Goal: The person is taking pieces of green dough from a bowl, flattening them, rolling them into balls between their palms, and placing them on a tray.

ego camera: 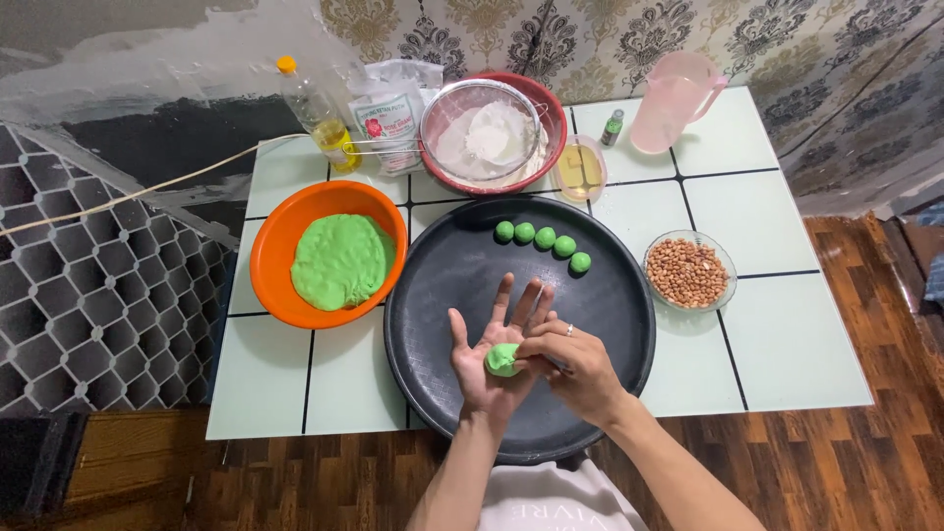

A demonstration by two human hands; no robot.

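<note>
My left hand point(489, 346) lies palm up over the black round tray point(442, 280), fingers spread, with a small lump of green dough point(501, 360) resting on the palm. My right hand point(575, 366) comes in from the right and pinches that lump with its fingertips; a ring shows on one finger. Several finished green dough balls point(543, 238) sit in a curved row at the tray's far side. An orange bowl point(272, 265) to the left holds a big mass of green dough point(340, 261).
A glass bowl of peanuts point(688, 271) stands right of the tray. At the back are an oil bottle point(317, 113), a flour bag point(390, 113), a sieve over a red bowl point(484, 133), a small dish of oil point(579, 167), a tiny green bottle point(612, 128) and a pink jug point(675, 100).
</note>
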